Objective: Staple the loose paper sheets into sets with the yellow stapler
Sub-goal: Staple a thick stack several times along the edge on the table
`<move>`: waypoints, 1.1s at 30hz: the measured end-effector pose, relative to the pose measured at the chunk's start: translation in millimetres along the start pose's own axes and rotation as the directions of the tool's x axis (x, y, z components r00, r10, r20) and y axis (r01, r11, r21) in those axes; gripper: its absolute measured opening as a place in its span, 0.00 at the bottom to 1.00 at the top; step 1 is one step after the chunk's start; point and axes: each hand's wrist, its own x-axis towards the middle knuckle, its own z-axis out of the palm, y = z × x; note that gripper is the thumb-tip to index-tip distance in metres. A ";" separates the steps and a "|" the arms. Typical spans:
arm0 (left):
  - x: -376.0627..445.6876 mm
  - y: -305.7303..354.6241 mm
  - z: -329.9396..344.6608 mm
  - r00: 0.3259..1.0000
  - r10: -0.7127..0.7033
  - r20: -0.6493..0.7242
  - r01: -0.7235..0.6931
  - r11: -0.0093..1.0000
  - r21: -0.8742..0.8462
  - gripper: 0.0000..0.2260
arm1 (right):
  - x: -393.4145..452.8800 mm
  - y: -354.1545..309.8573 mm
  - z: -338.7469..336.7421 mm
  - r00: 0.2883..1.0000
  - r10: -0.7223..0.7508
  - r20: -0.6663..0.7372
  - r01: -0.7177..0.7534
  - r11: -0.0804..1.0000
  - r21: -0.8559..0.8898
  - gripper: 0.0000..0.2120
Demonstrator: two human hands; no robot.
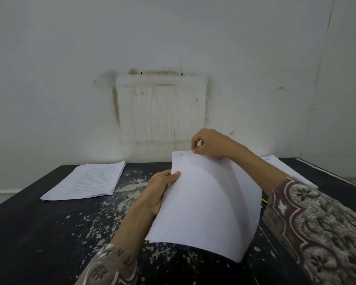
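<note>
Right hand (209,144) pinches the far top edge of a bowed set of sheets (206,202), thumb and fingers closed on the corner, while the left hand (162,187) grips the left edge, thumb on top. That set arches up off the dark table (49,233), near centre. On the far left lies a stack of printed pages (86,181); another pile (286,171) shows at the far right behind the sleeve (317,223). A sliver of yellow (264,200) peeks out just right of the held sheets, possibly the stapler, too hidden to say. My read: mid-job, with at least this set and the right pile not finished.
</note>
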 end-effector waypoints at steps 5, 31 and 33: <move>2.7 -15.8 -20.2 0.972 -0.074 -0.222 0.097 0.991 0.095 0.08 | 5.0 8.8 56.3 0.978 -0.081 0.192 0.045 0.981 0.187 0.06; 8.4 -58.7 -71.3 0.905 0.134 -0.404 0.083 0.875 0.476 0.08 | -49.2 166.9 95.7 0.820 0.546 0.171 -0.549 0.835 -0.030 0.19; 8.3 -61.0 -67.2 0.918 0.120 -0.378 0.080 0.876 0.475 0.07 | -48.4 159.5 92.6 0.893 0.426 0.143 -0.439 0.895 0.078 0.16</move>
